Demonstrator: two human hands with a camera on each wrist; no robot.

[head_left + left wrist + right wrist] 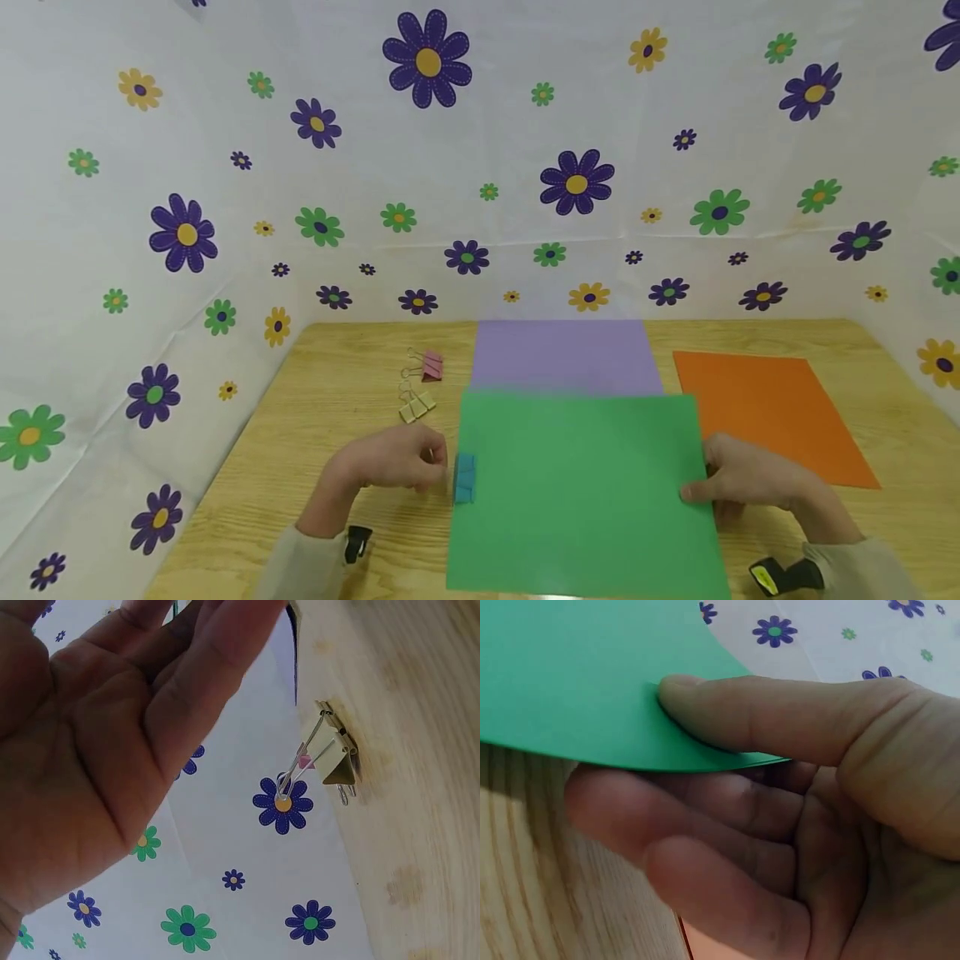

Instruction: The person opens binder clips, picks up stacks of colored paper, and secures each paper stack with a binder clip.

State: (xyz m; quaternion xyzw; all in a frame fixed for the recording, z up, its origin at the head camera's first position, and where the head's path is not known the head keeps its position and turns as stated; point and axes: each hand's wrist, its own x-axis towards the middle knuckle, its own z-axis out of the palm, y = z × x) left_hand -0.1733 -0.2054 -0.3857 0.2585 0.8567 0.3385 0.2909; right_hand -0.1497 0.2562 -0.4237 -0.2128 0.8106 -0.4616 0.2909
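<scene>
A green sheet (585, 492) lies in front of me, its near edge toward the bottom of the head view. My right hand (750, 479) pinches its right edge, thumb on top and the other fingers underneath, as the right wrist view also shows. Clamped on the sheet's left edge is a blue binder clip (465, 478). Just left of that clip is my left hand (397, 458), fingers loosely bent, with a small gap between fingertips and clip. In the left wrist view its palm (90, 750) faces the camera, and the fingertips run out of frame.
A yellow binder clip (417, 407) and a pink binder clip (432, 367) lie on the wooden table (337, 367) beyond my left hand. A purple sheet (566, 354) is partly covered by the green one. To the right lies an orange sheet (772, 417). Flowered white cloth (510, 125) encloses the table.
</scene>
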